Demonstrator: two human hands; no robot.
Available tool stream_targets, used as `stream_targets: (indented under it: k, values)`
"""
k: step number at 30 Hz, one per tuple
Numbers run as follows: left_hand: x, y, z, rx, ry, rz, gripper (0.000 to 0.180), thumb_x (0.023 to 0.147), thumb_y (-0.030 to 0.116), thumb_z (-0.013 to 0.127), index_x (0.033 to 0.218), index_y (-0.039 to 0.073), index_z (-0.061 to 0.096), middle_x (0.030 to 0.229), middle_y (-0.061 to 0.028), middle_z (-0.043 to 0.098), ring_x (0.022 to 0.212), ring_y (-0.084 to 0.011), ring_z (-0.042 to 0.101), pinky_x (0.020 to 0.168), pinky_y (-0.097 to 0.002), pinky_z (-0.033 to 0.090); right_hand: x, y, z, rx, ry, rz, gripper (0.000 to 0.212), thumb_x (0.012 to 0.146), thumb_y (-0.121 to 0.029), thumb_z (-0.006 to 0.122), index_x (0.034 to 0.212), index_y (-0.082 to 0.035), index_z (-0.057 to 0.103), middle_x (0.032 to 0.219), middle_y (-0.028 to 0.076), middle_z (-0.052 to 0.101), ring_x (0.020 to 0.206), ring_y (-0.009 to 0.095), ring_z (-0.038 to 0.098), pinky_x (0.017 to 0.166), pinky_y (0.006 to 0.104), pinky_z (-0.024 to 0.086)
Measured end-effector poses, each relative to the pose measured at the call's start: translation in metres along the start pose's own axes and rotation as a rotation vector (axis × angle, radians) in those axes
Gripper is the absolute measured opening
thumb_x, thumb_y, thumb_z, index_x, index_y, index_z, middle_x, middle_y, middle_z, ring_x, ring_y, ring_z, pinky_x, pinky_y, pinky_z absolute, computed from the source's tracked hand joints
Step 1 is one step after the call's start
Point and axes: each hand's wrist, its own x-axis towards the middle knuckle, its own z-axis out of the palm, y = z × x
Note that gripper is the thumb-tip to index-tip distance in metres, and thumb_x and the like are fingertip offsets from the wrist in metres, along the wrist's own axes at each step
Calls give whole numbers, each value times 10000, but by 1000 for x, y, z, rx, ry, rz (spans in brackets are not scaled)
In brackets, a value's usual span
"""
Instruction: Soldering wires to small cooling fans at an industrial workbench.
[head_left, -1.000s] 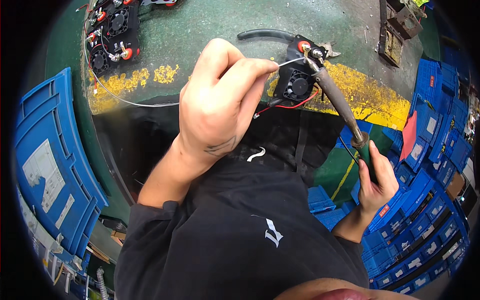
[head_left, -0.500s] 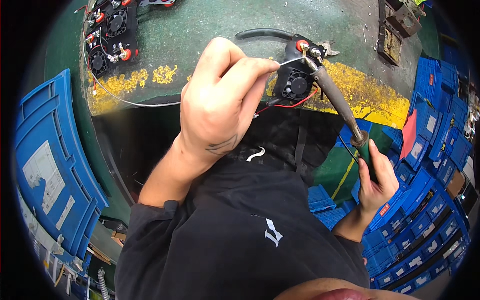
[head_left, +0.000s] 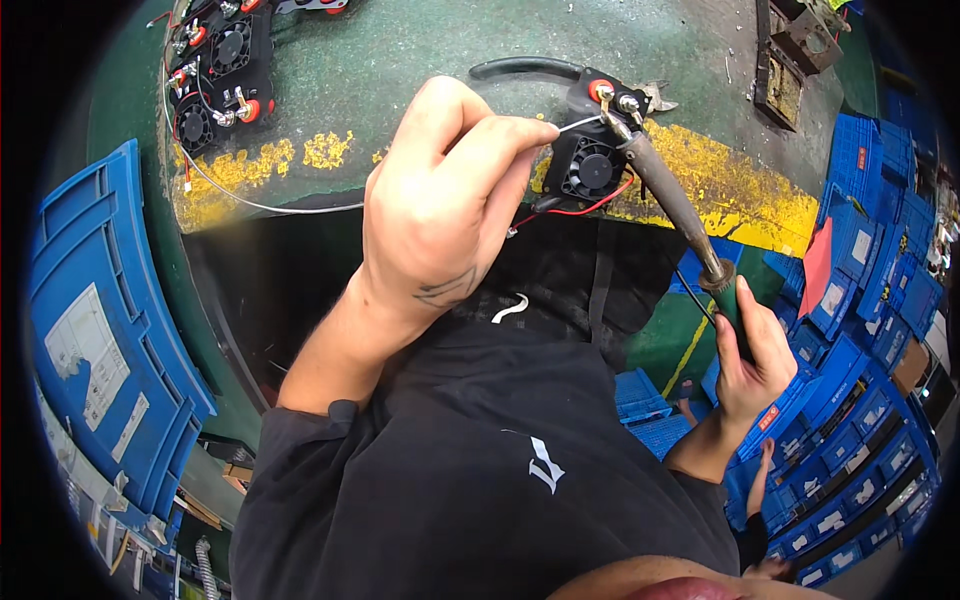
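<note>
My left hand (head_left: 435,190) pinches a thin grey solder wire (head_left: 578,125), its end reaching toward a terminal post. In my right hand (head_left: 755,365) is a soldering iron (head_left: 675,195) by its green handle, its tip against the terminals of a small black fan unit (head_left: 592,165). Red and silver terminals stand at the unit's far end, and a red wire (head_left: 590,208) trails from its near side. What looks like pliers (head_left: 657,97) lies under the unit, with jaws out to the right and a dark curved handle out to the left. The exact contact at the tip is too small to make out.
The worn green workbench (head_left: 400,45) has a yellow-painted near edge. More fan units (head_left: 225,60) lie at far left. A metal holder (head_left: 785,75) sits at far right. Blue crates (head_left: 115,330) flank both sides. Another person's arm (head_left: 762,480) shows at lower right.
Both hands keep nearly the same place, with the iron's tip shifted very slightly left. Another person's arm has come into view among the blue crates at lower right.
</note>
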Motion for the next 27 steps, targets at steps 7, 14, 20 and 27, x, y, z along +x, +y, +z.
stream_targets:
  k: [7,14,20,27]
  values:
    - [0,1,0,-16,0,-5,242,742,-71,785,948,49,742,809,-69,515,675,-223,582,592,-342,493,1,-2,0,3,-2,9,465,731,107,797,1190,52,738,933,182,746,796,225,715,739,286,537]
    - [-1,1,0,-15,2,-8,248,740,-74,785,951,50,742,809,-70,516,672,-223,582,591,-341,494,0,-2,1,9,3,15,464,733,111,793,1190,57,736,916,184,740,783,226,711,729,289,537]
    - [-1,1,-1,-15,-6,-14,245,736,-71,789,945,49,743,810,-70,520,676,-222,588,591,-337,497,1,-2,1,20,5,5,461,733,116,789,1187,60,735,913,186,741,790,228,715,731,288,538]
    - [-2,2,0,-14,19,-10,258,729,-80,790,950,45,745,805,-69,523,675,-216,585,589,-334,495,2,-3,1,16,5,-3,460,730,122,787,1183,66,734,934,192,747,791,231,716,737,288,539]
